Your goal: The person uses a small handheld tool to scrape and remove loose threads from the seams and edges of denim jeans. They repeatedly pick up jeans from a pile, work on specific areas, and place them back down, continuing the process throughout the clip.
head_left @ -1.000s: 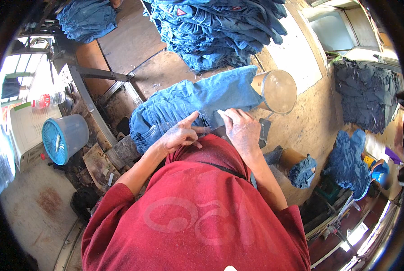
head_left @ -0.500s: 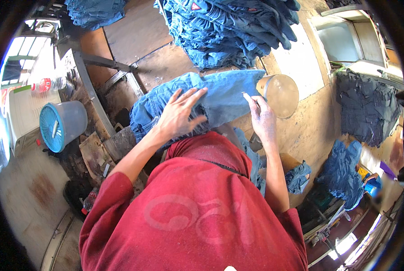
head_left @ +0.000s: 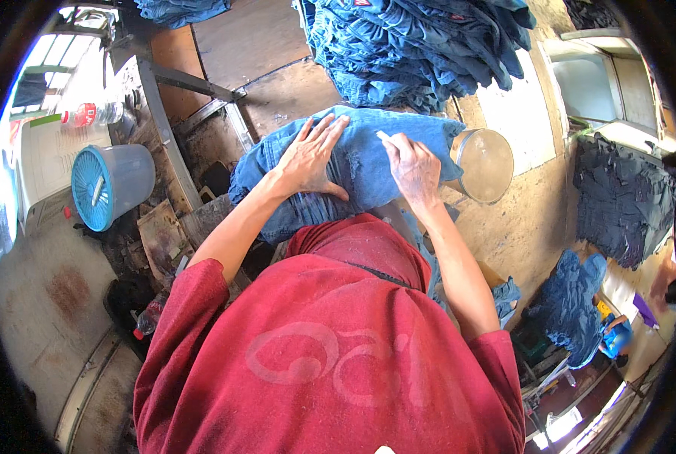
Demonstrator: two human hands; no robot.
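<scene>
2 hands (head_left: 306, 160) (head_left: 416, 169), 1 denim garment (head_left: 366, 175)

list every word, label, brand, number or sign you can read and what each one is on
No text reads clearly enough to quote.
Red shirt: large, faded, curling print, not legible.
Clear bottle: red label, too small to read.
Denim pile: small red patches, too small to read.
Nearest denim garment: no lettering seen.

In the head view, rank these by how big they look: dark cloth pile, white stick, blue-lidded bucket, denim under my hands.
1. Denim
2. Dark cloth pile
3. Blue-lidded bucket
4. White stick
</scene>
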